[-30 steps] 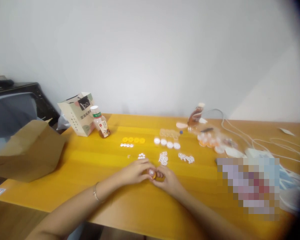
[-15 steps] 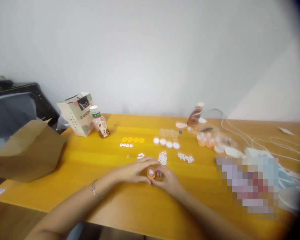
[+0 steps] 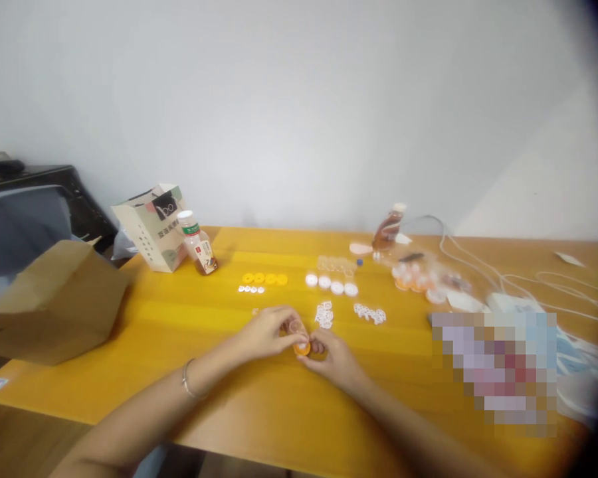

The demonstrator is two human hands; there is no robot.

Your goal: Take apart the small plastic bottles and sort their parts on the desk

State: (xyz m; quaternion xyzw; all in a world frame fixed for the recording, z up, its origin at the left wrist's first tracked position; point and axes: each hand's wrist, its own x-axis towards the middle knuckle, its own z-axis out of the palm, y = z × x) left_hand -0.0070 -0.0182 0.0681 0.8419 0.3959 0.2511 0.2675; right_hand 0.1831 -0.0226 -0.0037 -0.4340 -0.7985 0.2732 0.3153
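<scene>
My right hand pinches a small round orange case by its right side, low over the table. A whitish piece shows in its middle. Bent over the case, my left hand has its fingers closed on a clear round cover, tilted above the orange rim; whether the two touch I cannot tell. Just beyond my hands lies a cluster of small white printed pieces, with another white cluster to its right. Farther back are rows of yellow discs, small white discs, larger white discs and clear covers.
At left stand an open cardboard box, a paper bag and a bottle. Another bottle is at the back. Orange-and-white round pieces, cables and a blurred-out patch occupy the right side.
My left fingers have lifted and curled, and a tilted clear cover now shows in them above the orange case. A few white pieces beyond that hand are now hidden. My right hand has barely moved.
</scene>
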